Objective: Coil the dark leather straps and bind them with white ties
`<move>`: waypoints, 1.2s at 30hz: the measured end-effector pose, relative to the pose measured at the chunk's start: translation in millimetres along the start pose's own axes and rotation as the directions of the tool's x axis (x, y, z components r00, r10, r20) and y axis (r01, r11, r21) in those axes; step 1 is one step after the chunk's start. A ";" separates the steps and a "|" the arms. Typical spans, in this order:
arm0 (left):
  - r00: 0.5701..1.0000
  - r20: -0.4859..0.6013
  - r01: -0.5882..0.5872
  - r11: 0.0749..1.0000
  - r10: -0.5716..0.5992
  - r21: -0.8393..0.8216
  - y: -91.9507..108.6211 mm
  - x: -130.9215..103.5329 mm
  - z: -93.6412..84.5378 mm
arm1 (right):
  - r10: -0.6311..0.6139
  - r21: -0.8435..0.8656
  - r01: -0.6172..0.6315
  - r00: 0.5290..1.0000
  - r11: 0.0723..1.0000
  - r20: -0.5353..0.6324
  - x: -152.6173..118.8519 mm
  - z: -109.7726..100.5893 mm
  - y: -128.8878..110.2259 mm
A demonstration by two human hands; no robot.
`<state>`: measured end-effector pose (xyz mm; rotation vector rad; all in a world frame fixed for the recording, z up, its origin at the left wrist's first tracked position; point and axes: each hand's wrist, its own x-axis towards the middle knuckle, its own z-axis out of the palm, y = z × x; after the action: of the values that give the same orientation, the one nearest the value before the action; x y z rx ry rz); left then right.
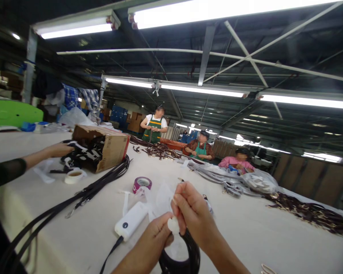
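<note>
Near the bottom centre, my left hand (153, 239) pinches a small round white piece (173, 225) between thumb and fingers. My right hand (193, 215) is just beside it, its fingers closed at the upper edge of the white piece; whether they grip it or thin clear plastic is hard to tell. Below both hands a coil of black strap (194, 251) lies on the white table (240, 236). To the left of my hands is a white device (133, 220) with a round dark button and a black strap. Behind it stands a purple tape roll (142, 184).
At the left, another person's hand (55, 150) reaches to an open cardboard box (114, 150) of black and white pieces. Long black straps (100, 182) and a white tape roll (75, 176) lie nearby. Grey straps (208, 173) and brown straps (308, 213) lie right. Several people stand or sit beyond.
</note>
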<state>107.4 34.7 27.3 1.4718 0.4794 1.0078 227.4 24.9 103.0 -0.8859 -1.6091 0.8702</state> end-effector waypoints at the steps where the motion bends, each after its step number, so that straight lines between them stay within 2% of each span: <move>1: 1.000 0.000 0.016 1.000 -0.016 0.003 -1.6 -0.5 0.9 | 0.003 0.070 0.000 0.999 0.998 -0.043 2.1 -1.0 2.4; 4: 0.998 -0.025 -0.053 0.985 0.058 0.166 1.1 -3.3 1.7 | 0.048 0.159 -0.030 0.993 0.987 -0.109 7.5 -7.2 8.6; 7: 0.989 0.005 -0.138 0.891 0.150 0.433 12.0 -6.8 0.3 | 0.047 0.115 -0.038 0.995 0.993 -0.082 8.7 -12.8 9.5; 9: 0.990 0.023 -0.129 0.823 0.140 0.554 21.2 -7.9 -0.5 | 0.033 0.088 -0.029 0.998 0.996 -0.053 7.7 -14.3 7.8; 12: 0.996 0.023 -0.078 0.769 0.082 0.634 32.8 -5.9 -0.8 | 0.028 0.085 -0.027 0.999 0.996 -0.017 5.3 -14.5 5.7; 16: 0.998 0.020 -0.058 0.767 0.058 0.639 38.2 2.1 -1.1 | 0.020 0.103 -0.020 1.000 0.994 0.000 0.3 -14.6 7.6; 19: 0.995 0.097 -0.093 0.751 0.039 0.653 37.6 6.1 -0.6 | 0.009 0.141 -0.008 1.000 0.990 -0.012 -6.2 -11.4 10.3; 24: 0.971 0.190 -0.009 0.774 -0.145 0.633 36.5 -0.3 8.2 | -0.108 0.163 0.124 0.988 0.979 -0.107 -21.0 4.0 16.0; 25: 0.965 0.183 0.026 0.759 -0.190 0.651 35.7 -2.5 10.0 | -0.125 0.153 0.140 0.987 0.978 -0.102 -23.1 6.1 17.5; 27: 0.960 0.128 0.088 0.701 -0.250 0.708 33.0 -6.0 11.4 | -0.070 0.166 0.084 0.993 0.983 -0.090 -25.1 7.2 20.4; 29: 0.973 0.084 0.084 0.672 -0.214 0.736 30.7 -6.4 9.3 | 0.051 0.209 -0.027 0.993 0.978 -0.111 -24.5 4.4 22.1; 31: 0.987 0.130 -0.023 0.725 -0.092 0.688 31.5 -3.5 5.1 | 0.139 0.238 -0.105 0.982 0.966 -0.127 -22.2 -0.5 22.0; 33: 0.981 0.192 -0.121 0.804 0.009 0.582 36.6 1.0 1.5 | 0.148 0.239 -0.119 0.983 0.964 -0.107 -19.6 -4.8 20.5; 36: 0.981 0.189 -0.128 0.853 0.035 0.506 47.5 6.8 1.7 | 0.101 0.249 -0.075 0.990 0.966 -0.095 -16.5 -7.4 18.2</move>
<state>100.0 30.2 74.5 2.0607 0.5949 0.8376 239.6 19.5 81.1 -0.8184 -1.3446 1.0416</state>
